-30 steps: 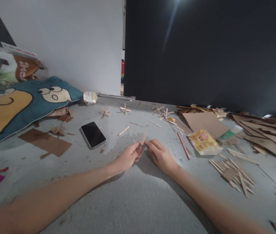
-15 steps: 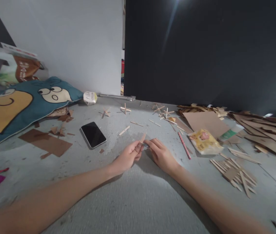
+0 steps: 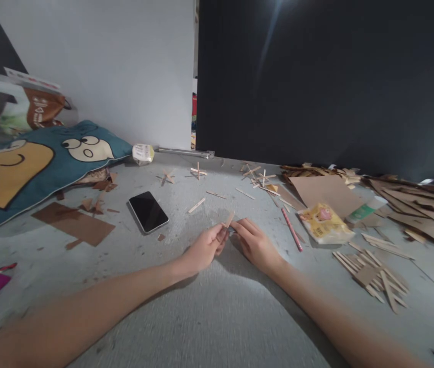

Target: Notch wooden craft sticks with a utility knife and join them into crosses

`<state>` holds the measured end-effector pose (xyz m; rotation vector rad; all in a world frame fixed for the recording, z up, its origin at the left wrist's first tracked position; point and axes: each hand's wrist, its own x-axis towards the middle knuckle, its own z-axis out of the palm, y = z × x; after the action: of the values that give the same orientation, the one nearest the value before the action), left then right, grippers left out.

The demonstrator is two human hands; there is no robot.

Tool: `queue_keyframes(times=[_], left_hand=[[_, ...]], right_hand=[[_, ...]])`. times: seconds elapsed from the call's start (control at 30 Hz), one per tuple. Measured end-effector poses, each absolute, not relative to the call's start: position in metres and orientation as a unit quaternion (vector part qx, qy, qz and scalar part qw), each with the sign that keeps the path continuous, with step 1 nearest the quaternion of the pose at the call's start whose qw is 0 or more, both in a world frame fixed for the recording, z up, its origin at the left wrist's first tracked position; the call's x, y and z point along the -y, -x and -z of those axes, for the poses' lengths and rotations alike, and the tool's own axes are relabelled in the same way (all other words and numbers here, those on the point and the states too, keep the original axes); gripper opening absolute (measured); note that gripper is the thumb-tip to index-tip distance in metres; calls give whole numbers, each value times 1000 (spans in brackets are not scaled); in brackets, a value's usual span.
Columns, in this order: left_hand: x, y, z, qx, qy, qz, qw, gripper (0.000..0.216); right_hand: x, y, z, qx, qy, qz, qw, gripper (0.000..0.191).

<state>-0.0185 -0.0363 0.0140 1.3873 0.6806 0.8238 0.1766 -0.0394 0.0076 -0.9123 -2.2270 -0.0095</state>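
Note:
My left hand (image 3: pixel 206 249) is closed, pinching a flat wooden craft stick (image 3: pixel 230 219) that points up and away between thumb and fingers. Right beside it, my right hand (image 3: pixel 256 244) has its fingers closed on a small, thin, greyish piece that looks like metal (image 3: pixel 232 230); its kind is too small to make out. That piece is at the stick's lower part, and I cannot tell if they touch. Beyond the hands lie a loose craft stick (image 3: pixel 196 205) and thinner sticks (image 3: pixel 216 194). Farther back stand small crossed-stick shapes (image 3: pixel 198 171).
A phone (image 3: pixel 148 211) and brown cardboard (image 3: pixel 94 230) lie left, before a blue cushion (image 3: pixel 113 145). To the right are a red patterned pencil (image 3: pixel 292 229), a yellow tissue pack (image 3: pixel 326 225), a green-and-white tube (image 3: pixel 366 209), a craft-stick pile (image 3: pixel 370 276) and cardboard strips (image 3: pixel 412 202).
Both hands stay close together at the craft stick, which leans a little more to the right. The whole view has shifted slightly. Nothing has been let go.

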Motion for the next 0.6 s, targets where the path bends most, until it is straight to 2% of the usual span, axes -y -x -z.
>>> queue_keyframes(times=[0.4,0.6], left_hand=[[38,22,-21,-288,-588,-411,634,49],[38,22,-14,-355,-589,-452,568,45]], right_hand=[[40,-178,-9,853,367,-13,371,44],[40,-179,-8,840,392,-2,376,40]])
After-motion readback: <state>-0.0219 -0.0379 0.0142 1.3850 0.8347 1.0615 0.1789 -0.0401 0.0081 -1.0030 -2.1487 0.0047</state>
